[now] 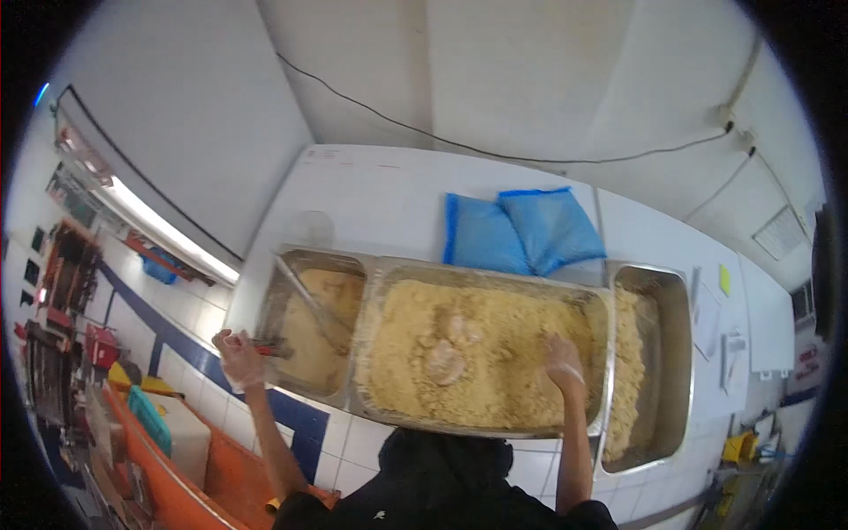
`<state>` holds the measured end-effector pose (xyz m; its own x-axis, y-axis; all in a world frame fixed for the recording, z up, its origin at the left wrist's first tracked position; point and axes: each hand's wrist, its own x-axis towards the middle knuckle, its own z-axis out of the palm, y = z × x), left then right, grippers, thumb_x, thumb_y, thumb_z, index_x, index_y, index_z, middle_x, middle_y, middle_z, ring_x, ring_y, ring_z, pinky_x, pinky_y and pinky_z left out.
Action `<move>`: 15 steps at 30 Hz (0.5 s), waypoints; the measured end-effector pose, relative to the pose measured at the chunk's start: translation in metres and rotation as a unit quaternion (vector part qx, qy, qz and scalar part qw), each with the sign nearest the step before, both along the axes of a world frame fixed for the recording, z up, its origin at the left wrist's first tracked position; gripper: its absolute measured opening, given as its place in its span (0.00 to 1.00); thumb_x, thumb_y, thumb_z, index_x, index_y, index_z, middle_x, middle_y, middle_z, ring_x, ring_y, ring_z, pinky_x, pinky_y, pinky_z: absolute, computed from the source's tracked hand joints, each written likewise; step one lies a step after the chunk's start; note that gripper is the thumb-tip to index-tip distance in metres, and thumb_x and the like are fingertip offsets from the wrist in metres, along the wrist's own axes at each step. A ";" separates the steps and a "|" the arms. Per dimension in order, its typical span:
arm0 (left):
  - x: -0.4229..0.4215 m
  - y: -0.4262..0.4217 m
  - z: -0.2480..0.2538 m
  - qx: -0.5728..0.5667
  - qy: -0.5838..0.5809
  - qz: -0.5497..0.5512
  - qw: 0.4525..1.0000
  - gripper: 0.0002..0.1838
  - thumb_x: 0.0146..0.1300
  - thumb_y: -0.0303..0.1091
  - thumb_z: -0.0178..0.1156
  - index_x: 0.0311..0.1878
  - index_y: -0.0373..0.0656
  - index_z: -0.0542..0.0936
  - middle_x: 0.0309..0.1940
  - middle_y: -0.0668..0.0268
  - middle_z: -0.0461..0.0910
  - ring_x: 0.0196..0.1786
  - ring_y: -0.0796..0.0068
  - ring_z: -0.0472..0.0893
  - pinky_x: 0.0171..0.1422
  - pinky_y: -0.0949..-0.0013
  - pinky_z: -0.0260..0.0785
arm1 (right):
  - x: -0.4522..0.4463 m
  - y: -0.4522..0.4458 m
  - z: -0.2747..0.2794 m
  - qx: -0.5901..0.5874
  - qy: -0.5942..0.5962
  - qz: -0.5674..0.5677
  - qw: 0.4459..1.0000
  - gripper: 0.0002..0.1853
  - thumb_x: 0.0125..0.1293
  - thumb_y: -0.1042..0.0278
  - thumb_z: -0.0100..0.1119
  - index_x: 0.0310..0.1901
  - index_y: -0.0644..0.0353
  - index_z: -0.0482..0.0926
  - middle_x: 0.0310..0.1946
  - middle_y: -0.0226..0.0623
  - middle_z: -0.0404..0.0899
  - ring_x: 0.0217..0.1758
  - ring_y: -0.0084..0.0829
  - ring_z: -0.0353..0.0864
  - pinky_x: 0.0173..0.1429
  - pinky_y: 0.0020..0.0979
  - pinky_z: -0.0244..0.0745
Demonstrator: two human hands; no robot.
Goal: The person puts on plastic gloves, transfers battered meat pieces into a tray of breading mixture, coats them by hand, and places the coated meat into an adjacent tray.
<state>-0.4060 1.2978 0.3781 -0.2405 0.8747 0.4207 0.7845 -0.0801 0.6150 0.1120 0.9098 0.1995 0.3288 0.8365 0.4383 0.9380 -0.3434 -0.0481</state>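
My left hand (240, 360), in a clear plastic glove, is at the outer edge of the left pan with its fingers curled at a red-and-black handle (272, 348). Whatever the handle belongs to is unclear. A long metal utensil (314, 302) lies slanted in that pan's cloudy tan liquid (340, 287). My right hand (564, 360), also gloved, reaches into the right side of the yellowish breading (495, 393) in the large middle pan. Crumbs and blur hide its fingertips. Pale, partly coated pieces of food (445, 362) lie mid-pan, between my hands.
Two blue plastic bags (521, 231) sit behind the middle pan. The right-hand metal pan (667, 371) has clumped crumbs along its left side. Papers (705, 314) lie farther right on the white counter (380, 199). An orange bin (230, 481) stands at the lower left.
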 end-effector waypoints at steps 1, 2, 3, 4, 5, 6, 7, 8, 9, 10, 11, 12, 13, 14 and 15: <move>-0.028 0.021 -0.036 0.014 0.124 -0.028 0.992 0.08 0.63 0.31 0.59 0.44 0.44 0.73 0.31 0.61 0.79 0.34 0.64 0.80 0.38 0.63 0.71 | 0.021 -0.010 -0.027 -0.009 -0.006 -0.007 1.000 0.17 0.60 0.68 0.55 0.51 0.64 0.76 0.41 0.47 0.82 0.34 0.47 0.80 0.37 0.48 0.72; -0.027 0.018 -0.036 0.014 0.121 -0.031 0.992 0.08 0.63 0.31 0.59 0.44 0.44 0.73 0.31 0.61 0.79 0.34 0.64 0.80 0.38 0.63 0.71 | 0.036 -0.009 -0.048 -0.036 0.253 -0.015 0.967 0.21 0.63 0.67 0.55 0.56 0.64 0.73 0.47 0.45 0.81 0.37 0.43 0.80 0.39 0.46 0.73; -0.028 0.019 -0.025 0.004 0.135 -0.024 0.990 0.07 0.62 0.32 0.59 0.42 0.44 0.74 0.33 0.61 0.79 0.35 0.63 0.80 0.41 0.63 0.72 | 0.034 -0.005 -0.045 -0.047 0.382 -0.010 0.923 0.23 0.64 0.66 0.55 0.59 0.64 0.72 0.50 0.45 0.80 0.38 0.41 0.81 0.41 0.44 0.74; -0.031 0.019 -0.014 -0.009 0.150 -0.016 0.989 0.06 0.62 0.33 0.58 0.41 0.44 0.76 0.35 0.60 0.80 0.37 0.62 0.80 0.43 0.62 0.72 | 0.032 -0.001 -0.043 -0.053 0.500 -0.022 0.864 0.24 0.65 0.65 0.56 0.62 0.64 0.70 0.54 0.44 0.79 0.39 0.39 0.81 0.42 0.43 0.74; -0.032 0.007 -0.005 -0.014 0.150 -0.012 0.988 0.06 0.62 0.33 0.58 0.41 0.44 0.76 0.35 0.60 0.80 0.37 0.62 0.80 0.43 0.62 0.72 | 0.020 -0.001 -0.009 0.002 0.618 -0.013 0.786 0.25 0.68 0.63 0.54 0.64 0.64 0.68 0.57 0.42 0.77 0.43 0.36 0.80 0.48 0.39 0.74; -0.030 -0.006 0.005 0.048 0.210 -0.014 0.976 0.07 0.62 0.34 0.58 0.42 0.44 0.76 0.36 0.58 0.80 0.39 0.60 0.80 0.45 0.61 0.72 | 0.016 0.008 0.012 0.033 0.670 -0.006 0.742 0.26 0.69 0.63 0.53 0.66 0.64 0.67 0.59 0.41 0.75 0.46 0.34 0.79 0.50 0.37 0.74; -0.018 -0.007 0.021 0.121 0.266 -0.021 0.956 0.08 0.62 0.35 0.57 0.43 0.43 0.77 0.37 0.57 0.80 0.42 0.58 0.80 0.47 0.60 0.71 | 0.013 0.017 0.033 0.064 0.718 0.001 0.693 0.26 0.71 0.62 0.53 0.67 0.65 0.66 0.61 0.40 0.74 0.48 0.32 0.79 0.53 0.35 0.73; -0.006 -0.013 0.038 0.188 0.322 -0.029 0.927 0.10 0.63 0.36 0.57 0.43 0.43 0.77 0.39 0.56 0.80 0.44 0.56 0.80 0.48 0.59 0.71 | 0.011 0.022 0.042 -0.004 0.686 -0.042 0.727 0.27 0.72 0.61 0.53 0.68 0.64 0.65 0.63 0.40 0.72 0.54 0.31 0.76 0.58 0.33 0.71; 0.012 -0.025 0.059 0.213 0.312 -0.020 0.926 0.09 0.62 0.36 0.57 0.41 0.41 0.78 0.35 0.55 0.79 0.43 0.57 0.79 0.47 0.59 0.71 | 0.010 0.020 0.037 -0.039 0.670 -0.066 0.739 0.27 0.72 0.61 0.53 0.68 0.64 0.65 0.63 0.40 0.72 0.57 0.31 0.75 0.61 0.33 0.70; 0.023 -0.035 0.054 0.213 0.314 -0.023 0.925 0.09 0.62 0.36 0.57 0.41 0.41 0.78 0.35 0.55 0.79 0.43 0.57 0.79 0.47 0.59 0.71 | 0.009 0.017 0.032 -0.075 0.653 -0.089 0.749 0.27 0.72 0.61 0.53 0.68 0.64 0.65 0.64 0.40 0.71 0.59 0.31 0.74 0.63 0.32 0.69; 0.033 -0.046 0.042 0.153 0.178 -0.063 0.970 0.09 0.63 0.36 0.58 0.40 0.41 0.78 0.34 0.57 0.79 0.42 0.60 0.79 0.46 0.61 0.70 | 0.015 0.015 0.009 -0.074 0.675 -0.095 0.728 0.27 0.72 0.58 0.52 0.68 0.64 0.66 0.66 0.40 0.69 0.63 0.32 0.71 0.65 0.32 0.67; 0.045 -0.060 0.031 0.091 0.036 -0.099 0.990 0.08 0.63 0.35 0.58 0.39 0.41 0.78 0.33 0.59 0.78 0.40 0.64 0.78 0.45 0.62 0.70 | 0.017 0.012 0.003 -0.074 0.684 -0.096 0.720 0.27 0.72 0.57 0.52 0.67 0.63 0.66 0.67 0.40 0.68 0.65 0.32 0.70 0.66 0.33 0.66; 0.065 -0.079 0.022 -0.034 -0.050 -0.183 0.981 0.07 0.64 0.34 0.58 0.40 0.42 0.78 0.31 0.64 0.77 0.37 0.69 0.76 0.42 0.63 0.69 | 0.019 0.008 -0.002 -0.074 0.692 -0.098 0.711 0.27 0.72 0.56 0.52 0.67 0.63 0.67 0.67 0.40 0.67 0.67 0.33 0.68 0.67 0.33 0.65; 0.093 -0.110 0.009 -0.023 0.004 -0.258 0.966 0.05 0.64 0.35 0.58 0.37 0.45 0.78 0.29 0.65 0.77 0.34 0.69 0.77 0.39 0.64 0.69 | 0.012 0.009 0.002 -0.038 0.706 -0.067 0.704 0.28 0.72 0.52 0.52 0.66 0.62 0.69 0.66 0.39 0.68 0.67 0.33 0.68 0.67 0.33 0.65; 0.121 -0.142 -0.004 -0.008 0.051 -0.334 0.941 0.04 0.64 0.35 0.58 0.35 0.47 0.79 0.27 0.66 0.77 0.31 0.69 0.77 0.36 0.65 0.69 | 0.007 0.014 0.008 -0.002 0.719 -0.034 0.694 0.29 0.71 0.49 0.52 0.65 0.61 0.70 0.65 0.39 0.70 0.67 0.33 0.68 0.68 0.32 0.64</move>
<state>-0.2849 1.1562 0.3736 0.4068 0.8224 0.3978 0.6176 -0.5684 0.5435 0.1194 0.9240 0.2077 0.4626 0.7983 -0.3857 -0.0978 -0.3864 -0.9171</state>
